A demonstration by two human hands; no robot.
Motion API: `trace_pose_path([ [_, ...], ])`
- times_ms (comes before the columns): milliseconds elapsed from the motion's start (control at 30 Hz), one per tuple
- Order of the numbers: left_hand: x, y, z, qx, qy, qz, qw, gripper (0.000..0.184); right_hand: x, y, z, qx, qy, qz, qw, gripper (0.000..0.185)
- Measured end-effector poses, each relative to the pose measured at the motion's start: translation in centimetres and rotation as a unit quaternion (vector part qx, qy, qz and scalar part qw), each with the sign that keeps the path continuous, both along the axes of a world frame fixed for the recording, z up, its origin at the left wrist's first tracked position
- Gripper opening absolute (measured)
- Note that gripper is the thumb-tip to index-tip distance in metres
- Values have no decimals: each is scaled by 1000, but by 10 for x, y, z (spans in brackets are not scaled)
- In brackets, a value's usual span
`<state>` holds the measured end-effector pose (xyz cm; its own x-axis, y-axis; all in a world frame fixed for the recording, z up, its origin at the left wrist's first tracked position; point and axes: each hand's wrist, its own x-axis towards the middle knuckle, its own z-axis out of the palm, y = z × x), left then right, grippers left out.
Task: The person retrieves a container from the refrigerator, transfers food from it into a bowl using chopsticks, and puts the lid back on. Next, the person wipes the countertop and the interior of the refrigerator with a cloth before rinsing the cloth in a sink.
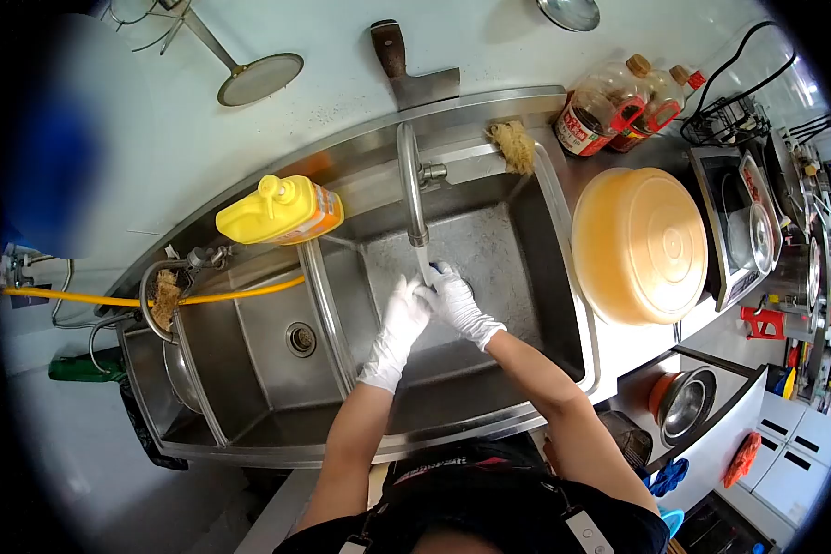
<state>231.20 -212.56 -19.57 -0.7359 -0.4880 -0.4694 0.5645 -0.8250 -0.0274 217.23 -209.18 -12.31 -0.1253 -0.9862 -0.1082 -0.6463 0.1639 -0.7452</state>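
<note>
Both my hands wear white gloves and meet under the faucet in the right basin of the steel sink. A stream of water falls from the spout onto them. My left hand has its fingers bent in toward the other hand and touches it. My right hand is closed, with its fingertips at the stream. A small dark blue patch shows at its fingers; what it is I cannot make out. The gloved fingers hide whatever lies between the hands.
A yellow jug with a pump stands on the sink's back ledge. A tan scrubber lies at the back corner. To the right sits a large orange-tan round tub. A cleaver hangs behind, and a yellow hose crosses the left basin.
</note>
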Motion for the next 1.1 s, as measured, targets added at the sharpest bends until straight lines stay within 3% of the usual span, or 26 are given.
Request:
trace_pose_path([
  [33, -11, -1, 33, -50, -175, -31, 983, 58, 2, 0, -9, -44, 23, 3, 999, 41],
  [67, -20, -1, 53, -97, -345, -59, 932, 60, 5, 0, -15, -88, 45, 7, 995, 39],
  [167, -27, -5, 54, -35, -200, 13, 979, 62, 15, -1, -3, -189, 9, 8, 982, 31],
  [200, -15, -7, 15, -65, -147, 20, 987, 58, 20, 0, 6, -181, -40, -34, 982, 24],
  [300, -8, -7, 14, -94, -51, -7, 994, 54, 32, 7, 18, -203, -120, -68, 969, 18],
  [333, -8, -6, 16, -103, -18, -16, 994, 54, 35, 10, 25, -163, -136, -72, 975, 14],
  [433, -24, 5, 18, -58, -89, 43, 993, 51, 41, 21, 32, -174, -159, -102, 966, 11],
  [567, -30, 7, 1, -37, -97, 65, 992, 41, 49, 39, 45, -159, -34, -1, 987, 23],
  [600, -32, 7, -6, -36, -92, 68, 993, 39, 45, 35, 41, -191, -27, -23, 981, 26],
  [700, -53, 19, -3, -34, -215, 24, 976, 38, 20, 10, -9, -80, 37, -56, 995, 31],
  [833, -54, 24, -1, 68, -183, 30, 980, 42, 1, -11, -35, -50, 87, -97, 990, 33],
  [933, -36, 16, 0, -68, -223, 8, 972, 40, 32, 12, -13, -29, 99, -107, 989, 31],
  [967, -27, 16, 0, -112, -236, 0, 965, 39, 40, 17, -10, -126, 42, -108, 985, 31],
  [1000, -21, 17, 1, -155, -248, -8, 956, 39, 38, 16, -18, -83, 52, -120, 988, 29],
  [1067, -28, 9, -3, -74, -266, 0, 961, 41, 17, 4, -46, -26, 134, -75, 988, 29],
  [1100, -36, 7, -7, 57, -272, 13, 961, 44, -4, -6, -41, 41, 250, 3, 967, 29],
])
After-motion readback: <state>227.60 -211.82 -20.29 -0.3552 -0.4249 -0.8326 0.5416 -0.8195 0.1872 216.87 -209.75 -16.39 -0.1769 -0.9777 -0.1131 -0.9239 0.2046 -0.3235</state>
